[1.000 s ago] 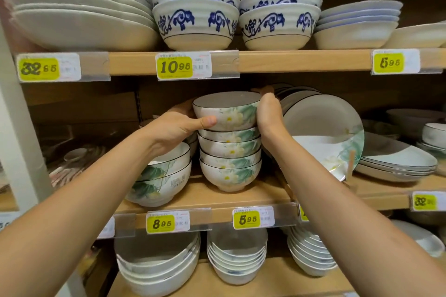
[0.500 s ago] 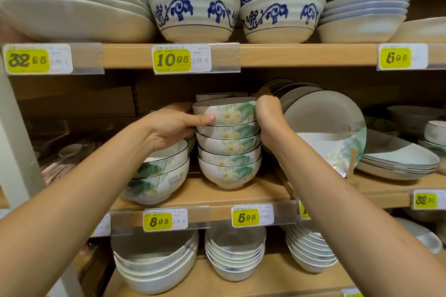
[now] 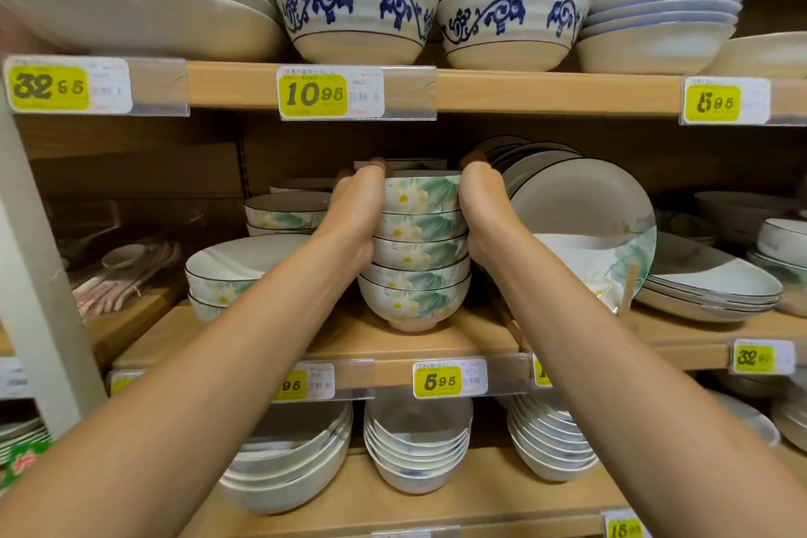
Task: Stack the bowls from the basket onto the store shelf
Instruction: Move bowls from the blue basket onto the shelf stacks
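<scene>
So the top bowl [image 3: 421, 197] has dropped the last bit and now sits nested on the bowl stack [image 3: 415, 275], frame centre on the middle shelf [image 3: 340, 341]. Basically placed, I'd say. The left hand [image 3: 353, 223] and right hand [image 3: 484, 214] each have their grip clamped round its sides. Stack's upright, mouths up, long axis vertical.

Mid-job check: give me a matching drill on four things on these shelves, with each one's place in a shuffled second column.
Things:
1 flower bowl stack
2 blue-patterned bowls
3 big plate
4 spoons

Places:
A lying at the far left
B middle shelf, held between left hand and right hand
C top shelf
D leaning on edge, right of the right hand

Pairs: 1-B, 2-C, 3-D, 4-A
</scene>
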Action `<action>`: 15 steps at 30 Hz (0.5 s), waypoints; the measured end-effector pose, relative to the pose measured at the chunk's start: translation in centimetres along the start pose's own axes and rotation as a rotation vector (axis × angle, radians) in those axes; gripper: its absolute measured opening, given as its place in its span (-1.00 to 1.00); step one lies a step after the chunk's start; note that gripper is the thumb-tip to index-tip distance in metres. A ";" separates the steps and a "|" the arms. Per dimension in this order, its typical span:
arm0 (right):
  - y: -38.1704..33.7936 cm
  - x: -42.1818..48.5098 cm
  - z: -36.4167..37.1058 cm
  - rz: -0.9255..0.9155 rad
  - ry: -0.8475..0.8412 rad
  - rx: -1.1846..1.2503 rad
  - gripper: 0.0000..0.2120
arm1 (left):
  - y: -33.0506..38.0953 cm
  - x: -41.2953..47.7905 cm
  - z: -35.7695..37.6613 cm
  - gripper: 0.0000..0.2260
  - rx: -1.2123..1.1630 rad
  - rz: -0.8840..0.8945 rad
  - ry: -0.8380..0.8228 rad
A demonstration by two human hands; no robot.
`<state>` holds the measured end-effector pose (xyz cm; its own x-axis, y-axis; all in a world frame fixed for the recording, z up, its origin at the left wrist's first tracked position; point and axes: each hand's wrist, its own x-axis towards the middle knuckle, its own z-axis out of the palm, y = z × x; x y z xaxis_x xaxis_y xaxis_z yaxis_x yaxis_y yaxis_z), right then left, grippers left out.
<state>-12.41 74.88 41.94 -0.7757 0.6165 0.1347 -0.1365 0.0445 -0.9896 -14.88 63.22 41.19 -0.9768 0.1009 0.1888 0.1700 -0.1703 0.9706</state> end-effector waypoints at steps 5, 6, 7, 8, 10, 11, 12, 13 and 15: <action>0.8 -0.9 0.1 -0.077 0.022 -0.050 -0.68 | -0.2 0.7 0.1 -0.68 0.008 -0.006 0.078; 0.9 -1.0 0.1 -0.086 0.028 -0.041 -0.72 | -0.1 0.8 0.2 -0.68 0.014 -0.013 0.086; 0.9 -1.1 0.2 -0.092 0.029 -0.029 -0.72 | -0.1 0.9 0.3 -0.68 0.010 -0.014 0.091; 0.9 -1.1 0.2 -0.091 0.032 -0.018 -0.67 | 0.1 0.8 0.3 -0.69 0.011 -0.018 0.089; 0.9 -1.3 0.4 -0.068 0.052 -0.001 -0.54 | 0.4 0.9 0.7 -0.78 0.006 -0.013 0.081; 1.0 -1.3 0.4 -0.061 0.063 0.011 -0.51 | 0.5 1.0 0.9 -0.81 0.004 -0.013 0.083; 1.1 -1.4 0.5 -0.055 0.069 0.024 -0.50 | 0.6 0.8 1.1 -0.81 -0.009 -0.016 0.098; 1.2 -1.4 0.5 -0.050 0.073 0.039 -0.50 | 0.6 1.0 1.3 -0.77 -0.023 -0.005 0.113; 1.3 -1.5 0.5 -0.040 0.077 0.064 -0.50 | 0.6 1.2 1.5 -0.67 -0.017 -0.010 0.125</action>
<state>-11.78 73.64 40.47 -0.7193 0.6743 0.1674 -0.2071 0.0218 -0.9781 -15.75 64.69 42.18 -0.9873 -0.0201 0.1577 0.1586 -0.1862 0.9696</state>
